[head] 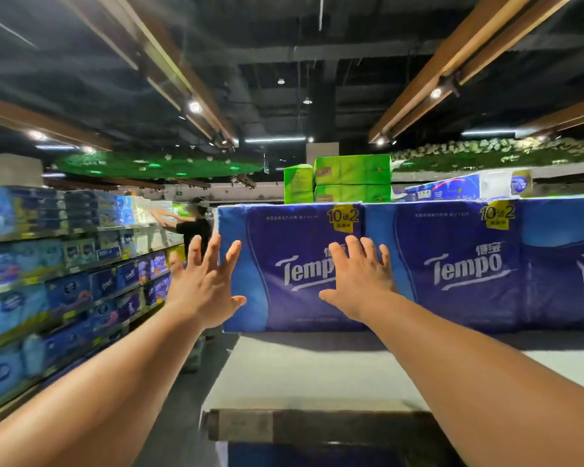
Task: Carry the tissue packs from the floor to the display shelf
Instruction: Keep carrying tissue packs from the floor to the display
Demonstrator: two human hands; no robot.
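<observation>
Two bare forearms reached forward from the near edge of the head view, toward a row of blue Tempo tissue packs standing on the white top of a display shelf [317,372]. The right hand [358,281] lay flat against the front of the leftmost tissue pack [284,264], fingers straight and spread, covering part of the white lettering. The left hand [203,281] was open too, fingers fanned wide, at the pack's left edge; whether it touched the wrapper could not be told. Neither hand curled around anything, and the two hands were held apart with part of the pack's front showing between them.

Just to the right, touching the first, stood a second Tempo pack [452,264], and a third pack [567,264] ran out of view at the right edge. Each of the first two carried a yellow sticker near its top right corner. Behind the row, farther off, sat a stack of green packs [351,180], with a blue-and-white pack [452,188] to their right.

Along the left side ran long store shelving [64,264] filled with blue and pale packaged goods, blurred. Far down the aisle a person in a black top [194,230] reached both arms toward that shelving. Overhead, a dark ceiling held wooden beams [452,69] and small spotlights.
</observation>
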